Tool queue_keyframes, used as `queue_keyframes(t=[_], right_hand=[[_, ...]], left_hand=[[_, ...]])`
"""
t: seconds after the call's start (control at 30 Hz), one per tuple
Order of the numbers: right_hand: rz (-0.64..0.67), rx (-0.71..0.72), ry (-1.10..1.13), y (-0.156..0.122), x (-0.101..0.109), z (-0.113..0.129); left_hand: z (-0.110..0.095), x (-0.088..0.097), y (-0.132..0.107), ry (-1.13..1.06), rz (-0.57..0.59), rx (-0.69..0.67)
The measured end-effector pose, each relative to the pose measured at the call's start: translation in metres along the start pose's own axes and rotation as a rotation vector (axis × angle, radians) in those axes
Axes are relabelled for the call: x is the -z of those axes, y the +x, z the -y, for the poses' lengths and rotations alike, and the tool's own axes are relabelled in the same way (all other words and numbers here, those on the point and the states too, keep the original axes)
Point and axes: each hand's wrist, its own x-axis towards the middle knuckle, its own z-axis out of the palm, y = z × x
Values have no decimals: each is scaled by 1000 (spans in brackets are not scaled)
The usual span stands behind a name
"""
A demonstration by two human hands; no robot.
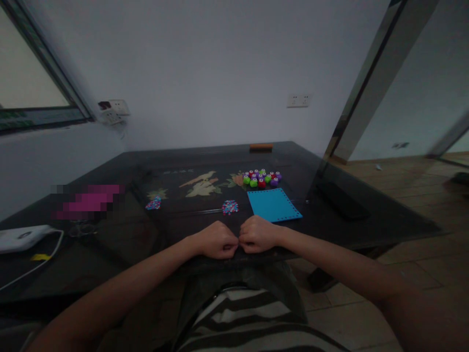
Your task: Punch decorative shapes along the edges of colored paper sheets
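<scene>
My left hand (219, 239) and my right hand (258, 234) rest as closed fists at the table's front edge, knuckle against knuckle. Nothing sticks out of either fist. Just beyond my right hand lies a flat blue sheet (275, 204) with small holes along its edges. A small pile of pink, blue and white bits (230, 207) sits ahead of my hands, and a similar pile (154, 203) is farther left. Behind the sheet stands a cluster of round green, red and purple pieces (261, 179) with white tops.
The dark glossy table (198, 222) carries a bird-and-flower picture. At right lies a long black object (342, 200); an orange-brown bar (261, 146) is at the back edge. Left are a pixelated pink thing (90, 199) and a white device (25, 238) with a cable.
</scene>
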Motion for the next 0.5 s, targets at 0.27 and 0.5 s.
queue_keyframes(t=[0.27,0.5], right_hand=[[-21,6,-3,-1,0,-1],[-21,8,-8,-1,-1,-1]], left_hand=[[0,-2,-1,-2,-17,7],[0,0,0,-11,-19,0]])
